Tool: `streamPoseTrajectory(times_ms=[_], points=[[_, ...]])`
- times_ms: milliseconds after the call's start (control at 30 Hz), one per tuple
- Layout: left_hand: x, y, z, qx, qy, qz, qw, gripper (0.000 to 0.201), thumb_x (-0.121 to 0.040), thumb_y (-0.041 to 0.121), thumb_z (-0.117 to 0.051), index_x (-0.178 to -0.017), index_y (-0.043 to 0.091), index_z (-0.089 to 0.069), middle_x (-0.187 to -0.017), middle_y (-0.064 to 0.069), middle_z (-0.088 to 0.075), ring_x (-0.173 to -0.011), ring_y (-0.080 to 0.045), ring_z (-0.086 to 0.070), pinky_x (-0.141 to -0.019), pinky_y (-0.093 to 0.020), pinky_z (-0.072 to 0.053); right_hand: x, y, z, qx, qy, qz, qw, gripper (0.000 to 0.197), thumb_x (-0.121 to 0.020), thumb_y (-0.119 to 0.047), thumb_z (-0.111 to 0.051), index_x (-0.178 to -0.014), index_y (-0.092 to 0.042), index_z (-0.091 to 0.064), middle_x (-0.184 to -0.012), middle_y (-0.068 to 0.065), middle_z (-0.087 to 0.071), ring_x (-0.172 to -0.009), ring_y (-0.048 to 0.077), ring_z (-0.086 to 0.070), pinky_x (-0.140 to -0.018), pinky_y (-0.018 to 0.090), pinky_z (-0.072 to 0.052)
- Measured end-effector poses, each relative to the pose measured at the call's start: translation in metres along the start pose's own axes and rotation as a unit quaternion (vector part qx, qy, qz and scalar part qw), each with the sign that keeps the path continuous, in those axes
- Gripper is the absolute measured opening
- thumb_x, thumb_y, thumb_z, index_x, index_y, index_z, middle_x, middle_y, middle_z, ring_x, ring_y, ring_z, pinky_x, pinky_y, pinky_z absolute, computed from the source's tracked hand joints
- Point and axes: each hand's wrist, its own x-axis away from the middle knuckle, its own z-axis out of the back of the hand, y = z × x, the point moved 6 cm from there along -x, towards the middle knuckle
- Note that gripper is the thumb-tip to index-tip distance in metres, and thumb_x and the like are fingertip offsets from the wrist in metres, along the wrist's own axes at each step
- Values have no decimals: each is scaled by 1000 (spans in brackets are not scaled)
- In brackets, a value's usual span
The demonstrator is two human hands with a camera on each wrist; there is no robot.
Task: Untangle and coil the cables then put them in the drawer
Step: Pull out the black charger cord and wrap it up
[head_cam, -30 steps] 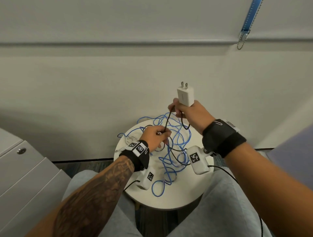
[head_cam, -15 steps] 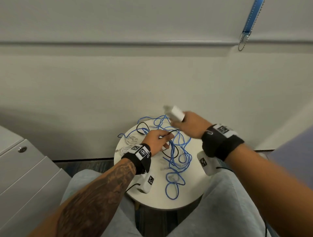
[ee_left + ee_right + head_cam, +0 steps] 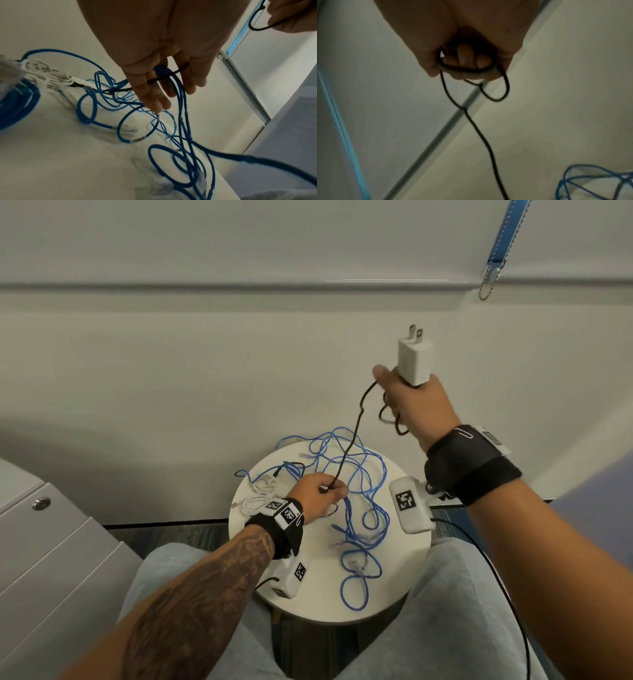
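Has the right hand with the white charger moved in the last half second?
Yes. The right hand has lifted the white charger up and away from the round table, now high against the wall.

A thin black cord (image 3: 352,436) is pinched between fingers; tangled bright blue cable (image 3: 363,508) and a white plastic plug (image 3: 412,361) are seen.

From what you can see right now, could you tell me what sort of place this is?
Most likely an office. A grey drawer cabinet with a lock stands beside the small round white table, blue network cables lie tangled on it, and a roller-blind chain hangs by the wall.
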Motion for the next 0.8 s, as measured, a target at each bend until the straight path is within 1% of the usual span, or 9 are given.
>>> streamPoseTrajectory(times_ms=[167,267,333,400,467,533,600,700,800], points=[[2,9,1,-33,-11,-24,999,25,-97,34,-54,-112,20,-68,-110,-4,-68,-102,-17,-65,-85,-37,-56,-7,4,18,-183,104,-11,977,17,-99,-25,-56,-85,-15,-58,-90,12,-74,-87,26,-74,-74,39,-57],[2,11,3,-22,-12,-24,999,25,-97,33,-55,-112,19,-69,-103,0,-68,-95,-13,-65,-74,-31,-55,-3,13,4,-315,71,-75,943,17,-96,-8,-51,-79,-12,-52,-76,16,-71,-51,24,-62,-52,30,-52],[1,14,4,-19,-9,-25,999,25,-97,32,-56,-111,18,-70,-97,2,-68,-88,-11,-65,-67,-25,-51,1,24,-5,-171,27,-70,983,18,-92,-8,-54,-74,-11,-53,-69,11,-69,-42,17,-41,-42,21,-36],[-1,19,3,-18,-10,-29,999,21,-97,29,-56,-108,19,-71,-90,6,-67,-84,-10,-65,-67,-22,-49,7,41,-19,72,-54,-32,995,12,-90,-16,-58,-80,-10,-63,-72,2,-73,-51,16,-46,-49,24,-40],[-1,27,3,-23,-9,-38,999,17,-98,25,-55,-102,21,-71,-85,7,-67,-79,-8,-64,-66,-22,-50,16,67,-38,249,-159,-31,955,14,-90,-24,-61,-91,-13,-68,-74,-2,-69,-60,17,-53,-58,28,-41],[-1,30,5,-30,-6,-34,999,17,-99,22,-53,-97,22,-69,-84,6,-68,-80,-10,-67,-66,-28,-55,28,93,-52,346,-250,-62,902,24,-93,-34,-59,-85,-14,-70,-74,1,-71,-62,15,-57,-58,28,-40],[-2,28,7,-38,-8,-23,999,19,-99,19,-50,-94,21,-68,-86,1,-70,-84,-14,-71,-67,-33,-57,39,106,-58,347,-288,-93,888,42,-97,-46,-52,-77,-13,-70,-69,0,-75,-53,5,-55,-58,24,-40],[-1,26,10,-31,-13,-13,999,24,-99,22,-51,-83,25,-69,-89,-7,-72,-82,-20,-73,-64,-31,-54,42,108,-58,242,-286,-142,916,61,-96,-60,-46,-81,-7,-73,-63,1,-72,-54,10,-54,-62,27,-44],[-3,23,7,-25,-13,-11,1000,19,-98,27,-55,-85,24,-69,-92,-7,-73,-83,-18,-73,-64,-32,-54,39,95,-58,203,-306,-124,922,47,-94,-50,-58,-68,-11,-67,-57,0,-64,-54,16,-50,-60,30,-42]])
